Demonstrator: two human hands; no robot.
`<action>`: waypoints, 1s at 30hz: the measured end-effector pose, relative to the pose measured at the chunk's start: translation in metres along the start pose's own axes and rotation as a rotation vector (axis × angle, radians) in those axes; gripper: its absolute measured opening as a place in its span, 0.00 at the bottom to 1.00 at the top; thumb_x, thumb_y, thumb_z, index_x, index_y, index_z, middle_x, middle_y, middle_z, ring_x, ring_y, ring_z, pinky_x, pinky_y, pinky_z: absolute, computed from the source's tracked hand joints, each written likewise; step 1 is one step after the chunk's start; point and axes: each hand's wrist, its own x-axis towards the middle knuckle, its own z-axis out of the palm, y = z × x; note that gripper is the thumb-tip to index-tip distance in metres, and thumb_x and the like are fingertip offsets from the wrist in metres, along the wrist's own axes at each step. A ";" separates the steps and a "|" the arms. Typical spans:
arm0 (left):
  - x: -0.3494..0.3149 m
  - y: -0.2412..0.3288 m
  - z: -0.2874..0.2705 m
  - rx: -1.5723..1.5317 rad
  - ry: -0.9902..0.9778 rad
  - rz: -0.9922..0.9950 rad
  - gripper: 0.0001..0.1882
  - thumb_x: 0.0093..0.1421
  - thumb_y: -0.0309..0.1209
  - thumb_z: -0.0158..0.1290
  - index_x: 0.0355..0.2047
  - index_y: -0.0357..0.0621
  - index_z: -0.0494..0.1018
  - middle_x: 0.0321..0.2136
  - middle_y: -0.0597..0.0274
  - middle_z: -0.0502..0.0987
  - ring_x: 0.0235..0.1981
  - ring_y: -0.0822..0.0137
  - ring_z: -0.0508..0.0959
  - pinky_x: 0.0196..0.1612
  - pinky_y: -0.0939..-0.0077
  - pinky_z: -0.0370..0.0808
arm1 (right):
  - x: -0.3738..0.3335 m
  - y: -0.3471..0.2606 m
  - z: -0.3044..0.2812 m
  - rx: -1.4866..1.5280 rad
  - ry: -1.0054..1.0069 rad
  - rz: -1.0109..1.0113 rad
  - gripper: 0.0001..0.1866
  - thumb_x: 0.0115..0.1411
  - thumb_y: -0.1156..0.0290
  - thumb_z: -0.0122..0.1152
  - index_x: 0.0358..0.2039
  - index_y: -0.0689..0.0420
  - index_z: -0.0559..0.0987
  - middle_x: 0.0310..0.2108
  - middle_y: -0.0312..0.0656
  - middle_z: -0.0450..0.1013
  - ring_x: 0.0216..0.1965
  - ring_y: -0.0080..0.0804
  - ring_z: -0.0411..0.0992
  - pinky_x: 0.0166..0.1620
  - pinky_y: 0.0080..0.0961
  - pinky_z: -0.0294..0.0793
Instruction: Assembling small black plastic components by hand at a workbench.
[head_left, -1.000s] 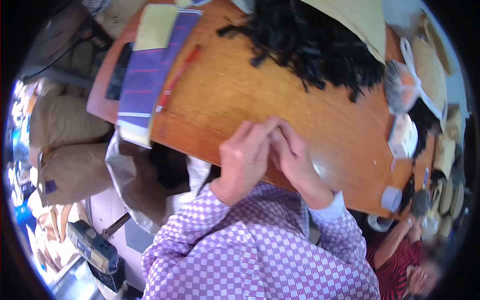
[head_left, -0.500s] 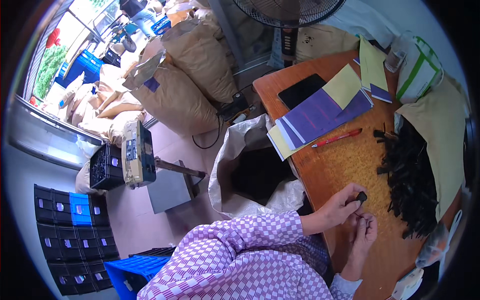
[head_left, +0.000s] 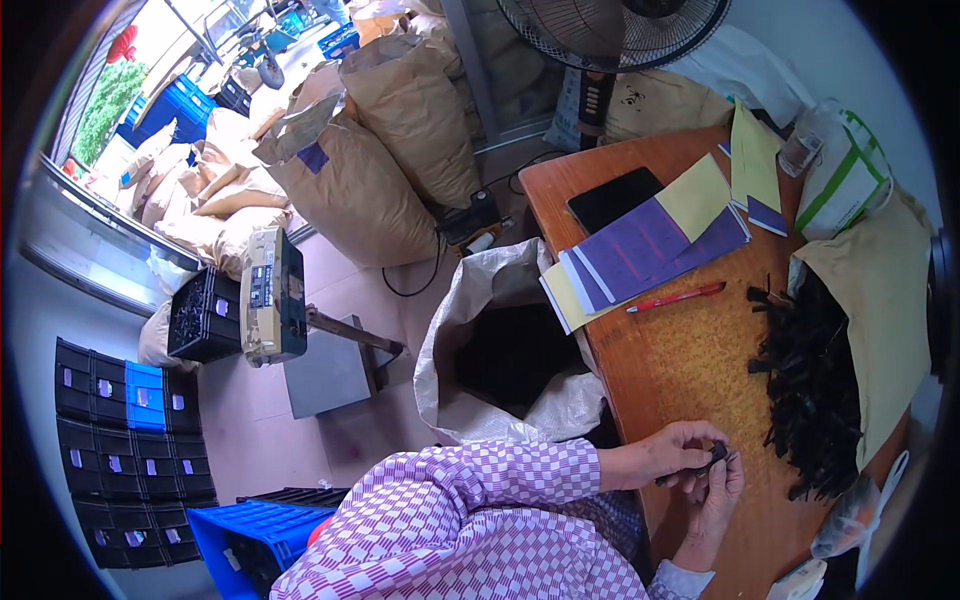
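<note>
Over the near edge of the wooden table (head_left: 640,400), my left hand (head_left: 672,452) pinches a small black piece (head_left: 717,452), seemingly of the same stuff as the pile. Close against it, my right hand (head_left: 718,492) has its fingers closed on the same piece from below. Just right of both hands, a heap of black rubber-like strips (head_left: 805,400) spills from a brown paper sack (head_left: 885,300) lying on the table. Left of the table stands an open white woven sack (head_left: 437,370) with dark contents.
Purple and yellow booklets (head_left: 640,245), a red pen (head_left: 677,297) and a black tablet-like slab (head_left: 615,198) lie on the table. A fan (head_left: 610,35) stands behind. Full paper sacks (head_left: 360,190), a platform scale (head_left: 275,300), black crates (head_left: 130,460) and a blue crate (head_left: 240,530) occupy the floor.
My hands have drawn together around the black piece, the left one lower. The view has shifted slightly. The person at the far upper left has mostly left the picture.
</note>
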 end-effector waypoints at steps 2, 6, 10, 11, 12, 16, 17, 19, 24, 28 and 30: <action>-0.001 0.001 -0.004 0.010 -0.007 0.009 0.15 0.65 0.32 0.47 0.51 0.47 0.66 0.28 0.71 0.74 0.22 0.81 0.72 0.18 0.91 0.62 | 0.003 -0.001 0.005 -0.014 -0.017 0.009 0.11 0.59 0.62 0.61 0.36 0.53 0.70 0.17 0.25 0.63 0.12 0.09 0.54 0.13 0.10 0.46; 0.001 -0.003 -0.017 0.241 0.018 0.106 0.17 0.63 0.30 0.49 0.52 0.47 0.65 0.29 0.66 0.74 0.23 0.77 0.74 0.21 0.85 0.68 | 0.006 -0.007 0.012 -0.050 -0.037 0.024 0.10 0.59 0.64 0.62 0.33 0.54 0.71 0.19 0.26 0.65 0.15 0.10 0.58 0.17 0.10 0.53; -0.002 0.009 -0.022 0.848 0.015 0.490 0.22 0.57 0.25 0.51 0.53 0.45 0.62 0.28 0.52 0.75 0.24 0.58 0.77 0.26 0.68 0.73 | 0.009 -0.009 0.026 -0.082 -0.066 0.011 0.11 0.58 0.67 0.63 0.38 0.58 0.73 0.30 0.32 0.72 0.29 0.16 0.69 0.34 0.14 0.68; -0.004 0.010 -0.024 0.850 0.019 0.495 0.22 0.57 0.25 0.51 0.53 0.45 0.62 0.28 0.52 0.75 0.24 0.58 0.77 0.26 0.68 0.73 | 0.011 -0.008 0.027 -0.083 -0.072 0.009 0.11 0.58 0.67 0.63 0.38 0.58 0.73 0.30 0.32 0.72 0.29 0.16 0.69 0.34 0.14 0.68; -0.006 0.010 -0.025 0.859 0.020 0.485 0.23 0.56 0.24 0.50 0.53 0.45 0.61 0.28 0.48 0.74 0.26 0.52 0.77 0.27 0.64 0.73 | 0.011 -0.007 0.026 -0.091 -0.102 0.029 0.13 0.58 0.67 0.63 0.40 0.59 0.74 0.33 0.33 0.72 0.34 0.18 0.69 0.39 0.16 0.69; -0.018 0.013 -0.018 0.991 0.085 0.346 0.23 0.55 0.22 0.49 0.51 0.43 0.59 0.28 0.43 0.74 0.29 0.44 0.77 0.29 0.60 0.73 | 0.010 0.002 0.026 -0.158 -0.110 0.051 0.13 0.58 0.70 0.62 0.42 0.60 0.73 0.36 0.34 0.72 0.37 0.18 0.69 0.43 0.16 0.68; -0.021 0.013 -0.017 0.990 0.085 0.345 0.23 0.55 0.22 0.49 0.51 0.43 0.59 0.28 0.43 0.74 0.29 0.44 0.77 0.29 0.60 0.73 | 0.008 0.004 0.026 -0.158 -0.110 0.052 0.13 0.58 0.70 0.62 0.42 0.60 0.73 0.36 0.34 0.72 0.37 0.18 0.69 0.43 0.16 0.68; -0.025 0.011 -0.014 1.011 0.100 0.334 0.23 0.55 0.21 0.48 0.51 0.42 0.58 0.28 0.43 0.74 0.30 0.44 0.77 0.29 0.59 0.73 | 0.002 0.006 0.025 -0.177 -0.109 0.054 0.12 0.60 0.75 0.58 0.44 0.60 0.73 0.39 0.34 0.72 0.39 0.20 0.70 0.44 0.18 0.69; -0.017 0.008 -0.013 0.897 0.076 0.358 0.19 0.55 0.22 0.47 0.48 0.43 0.59 0.31 0.42 0.74 0.34 0.42 0.76 0.33 0.57 0.74 | -0.006 0.004 0.028 -0.394 0.080 0.018 0.10 0.64 0.74 0.50 0.44 0.62 0.73 0.38 0.34 0.70 0.40 0.19 0.68 0.43 0.17 0.68; -0.025 0.016 -0.022 0.920 0.184 0.352 0.20 0.57 0.21 0.50 0.49 0.43 0.59 0.29 0.52 0.72 0.29 0.59 0.78 0.29 0.70 0.74 | -0.011 -0.003 0.049 -0.496 0.027 0.011 0.09 0.67 0.69 0.46 0.34 0.60 0.72 0.24 0.30 0.63 0.26 0.17 0.60 0.28 0.17 0.60; -0.024 0.020 -0.021 0.798 0.125 0.226 0.20 0.59 0.18 0.47 0.50 0.42 0.59 0.28 0.60 0.71 0.26 0.72 0.75 0.27 0.77 0.73 | -0.017 -0.006 0.048 -0.523 0.014 -0.004 0.10 0.67 0.68 0.46 0.33 0.61 0.71 0.22 0.34 0.63 0.25 0.19 0.61 0.27 0.20 0.62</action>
